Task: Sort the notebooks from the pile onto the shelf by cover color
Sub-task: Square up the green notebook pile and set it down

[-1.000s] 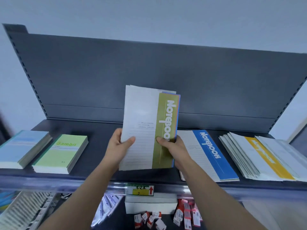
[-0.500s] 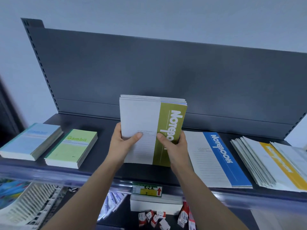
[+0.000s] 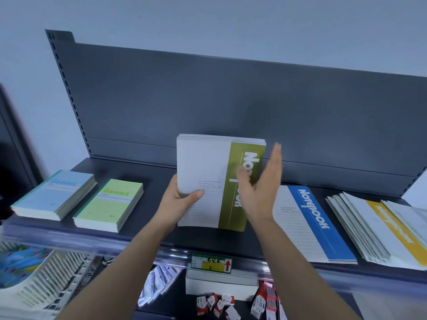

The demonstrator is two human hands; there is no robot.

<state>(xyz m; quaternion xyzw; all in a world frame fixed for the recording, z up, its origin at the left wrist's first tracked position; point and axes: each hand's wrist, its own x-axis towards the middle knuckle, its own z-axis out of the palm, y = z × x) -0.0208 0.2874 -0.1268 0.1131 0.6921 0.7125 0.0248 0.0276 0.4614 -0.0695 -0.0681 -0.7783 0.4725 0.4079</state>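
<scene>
The left grip (image 3: 180,202) holds the olive stack (image 3: 208,169) by its left edge, thumb curled onto the white part of the front cover and the fingers hidden behind. This stack of several notebooks stands nearly upright over the middle of the shelf (image 3: 157,169), its olive band facing the camera. Whether its bottom edge rests on the shelf cannot be told.

The right grip (image 3: 261,188) is wide, with the palm flat and the fingers straight and pointing up. It is blurred at the stack's right edge, and in this view it overlaps the olive band. Contact cannot be told.

At the shelf's left end lies a blue Gambit pile (image 3: 55,195), with a green Gambit pile (image 3: 111,204) just beside it, both near the front edge. To the right of the middle a blue notebook (image 3: 307,222) lies flat. A fanned yellow pile (image 3: 381,227) sits at the right end. A grey back panel (image 3: 231,100) rises from the rear edge.

A price tag (image 3: 211,262) with a red arrow hangs on the front edge. Below it are a white box (image 3: 221,282), small red-and-white boxes (image 3: 217,303) and a white basket (image 3: 46,273).
</scene>
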